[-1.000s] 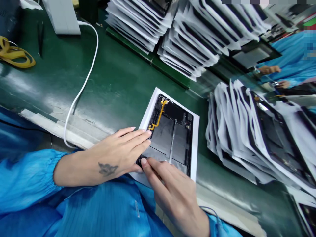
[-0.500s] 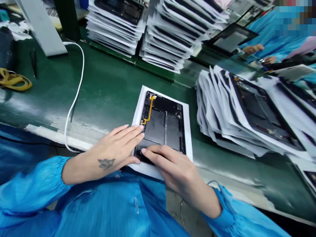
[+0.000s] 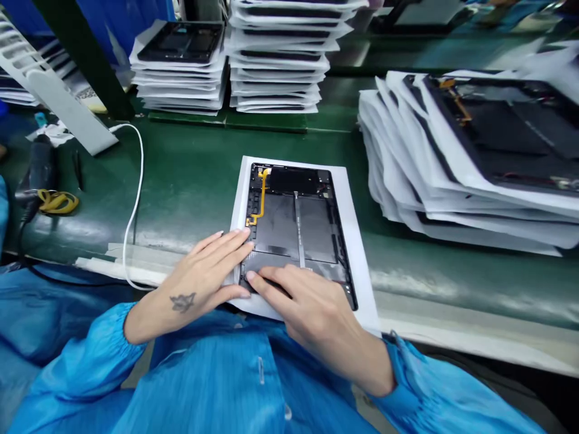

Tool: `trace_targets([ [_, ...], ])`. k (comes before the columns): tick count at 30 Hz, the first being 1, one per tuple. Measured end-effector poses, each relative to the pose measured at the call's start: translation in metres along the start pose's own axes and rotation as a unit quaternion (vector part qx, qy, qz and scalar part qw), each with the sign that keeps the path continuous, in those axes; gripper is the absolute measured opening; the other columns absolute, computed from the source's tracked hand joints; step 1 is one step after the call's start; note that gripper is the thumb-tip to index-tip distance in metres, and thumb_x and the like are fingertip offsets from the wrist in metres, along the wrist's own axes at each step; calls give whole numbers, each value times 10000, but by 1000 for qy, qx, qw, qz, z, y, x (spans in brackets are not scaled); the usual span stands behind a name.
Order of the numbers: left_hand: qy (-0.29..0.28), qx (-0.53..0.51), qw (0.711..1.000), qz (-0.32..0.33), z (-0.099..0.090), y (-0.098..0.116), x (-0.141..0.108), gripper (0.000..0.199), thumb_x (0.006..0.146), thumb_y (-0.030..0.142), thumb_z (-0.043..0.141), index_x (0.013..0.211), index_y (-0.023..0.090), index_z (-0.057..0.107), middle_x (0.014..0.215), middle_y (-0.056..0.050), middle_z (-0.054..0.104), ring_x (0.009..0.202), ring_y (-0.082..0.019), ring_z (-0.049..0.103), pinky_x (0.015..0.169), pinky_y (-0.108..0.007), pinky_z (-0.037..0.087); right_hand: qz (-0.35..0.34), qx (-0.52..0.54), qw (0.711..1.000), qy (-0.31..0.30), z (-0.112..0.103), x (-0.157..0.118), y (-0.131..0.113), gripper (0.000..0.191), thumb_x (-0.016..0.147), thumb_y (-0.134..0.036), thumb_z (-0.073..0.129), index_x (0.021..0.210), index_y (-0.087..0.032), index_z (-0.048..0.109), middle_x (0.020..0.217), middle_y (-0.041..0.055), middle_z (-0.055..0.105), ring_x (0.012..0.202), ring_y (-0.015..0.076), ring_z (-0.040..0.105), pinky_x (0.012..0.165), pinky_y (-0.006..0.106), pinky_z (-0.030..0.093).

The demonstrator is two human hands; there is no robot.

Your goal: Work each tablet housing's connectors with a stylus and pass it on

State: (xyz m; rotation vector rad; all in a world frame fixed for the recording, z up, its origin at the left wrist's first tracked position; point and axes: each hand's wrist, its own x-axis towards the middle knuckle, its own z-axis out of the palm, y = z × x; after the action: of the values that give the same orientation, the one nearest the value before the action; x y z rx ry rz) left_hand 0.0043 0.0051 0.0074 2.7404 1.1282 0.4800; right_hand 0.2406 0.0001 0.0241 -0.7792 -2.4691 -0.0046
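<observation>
An opened tablet (image 3: 277, 224), its black batteries and circuitry bared, lies on a white paper sheet (image 3: 359, 265) on the green bench. A yellow flex cable (image 3: 262, 196) runs down its left side, and a thin grey strip (image 3: 298, 226) crosses the middle. My left hand (image 3: 205, 271) rests flat with fingers stretched, their tips at the tablet's lower left edge. Over the tablet's near end, my right hand (image 3: 319, 307) is bent, thumb and forefinger close together near the lower left corner. Whatever lies between those fingers is hidden.
Paper-interleaved tablet stacks (image 3: 275, 66) stand at the back, with a leaning stack (image 3: 470, 175) at right. A white cable (image 3: 138, 199) trails from a white stand (image 3: 72, 108). Tweezers (image 3: 77, 169) and a dark tool with a yellow band (image 3: 56, 202) lie left.
The view has turned and levelled, so the bench and stacks appear shifted. Both hands keep nearly the same place on the tablet.
</observation>
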Motion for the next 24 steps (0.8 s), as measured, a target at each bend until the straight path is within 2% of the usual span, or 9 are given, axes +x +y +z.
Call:
trace_targets([
  [4,3,7,1000,2,1,0,1,642,1029,512,466,1502,86,387,1585,-196,386,1506,-256,342,1222,-477,353,-14,-22,999,-20,1,3,-2,362,1061,-130,329,1092,-131,689,915,62,735,735,137,605,600,278,437],
  [8,-4,13,1000,7,2,0,1,619,1033,491,465,1497,86,397,1591,-184,383,1503,-260,348,1221,-473,357,-35,-76,995,-53,1,10,-3,289,1034,-134,420,1010,-122,708,827,49,702,696,154,571,569,320,382],
  [11,16,20,1000,4,2,1,0,621,1036,480,463,1512,90,382,1584,-185,395,1499,-273,354,1204,-480,384,-58,-79,993,-60,-1,11,1,284,1037,-151,426,1018,-132,709,844,44,714,709,155,582,571,321,379],
  [13,53,29,998,10,3,4,-1,620,1027,482,484,1491,76,413,1544,-195,454,1471,-289,402,1182,-475,417,-35,-57,997,-41,-5,7,2,267,1033,-157,448,1172,-131,674,836,38,712,706,153,585,590,312,396],
  [15,93,37,995,29,4,8,-3,538,1024,438,513,1421,74,502,1455,-188,559,1392,-291,508,1139,-453,470,50,6,998,32,-10,0,-2,296,1013,-163,515,1292,-146,615,783,14,687,639,138,562,601,299,419],
  [17,126,41,990,56,4,10,-6,376,1024,320,544,1315,87,598,1331,-163,661,1271,-274,616,1068,-420,533,147,117,975,120,-17,-7,-12,277,1022,-214,523,1278,-189,624,736,-10,651,603,129,556,636,292,458],
  [19,151,47,984,82,4,12,-7,264,1002,193,565,1226,81,648,1234,-151,713,1173,-265,676,988,-397,582,200,205,947,148,-20,-12,-22,331,1061,-380,417,1185,-222,680,776,16,645,687,153,603,701,321,496],
  [22,170,59,977,116,3,11,-9,237,969,90,557,1179,48,658,1183,-163,731,1110,-270,706,931,-388,612,184,229,949,116,-15,-18,-32,580,1044,-560,269,1068,-192,717,769,51,595,734,189,594,661,353,482],
  [24,175,60,975,122,4,10,-9,251,967,79,543,1193,51,650,1190,-164,729,1128,-267,702,940,-388,615,137,213,959,125,-6,-21,-33,523,1048,-524,322,1067,-157,695,735,45,570,691,179,577,619,342,471],
])
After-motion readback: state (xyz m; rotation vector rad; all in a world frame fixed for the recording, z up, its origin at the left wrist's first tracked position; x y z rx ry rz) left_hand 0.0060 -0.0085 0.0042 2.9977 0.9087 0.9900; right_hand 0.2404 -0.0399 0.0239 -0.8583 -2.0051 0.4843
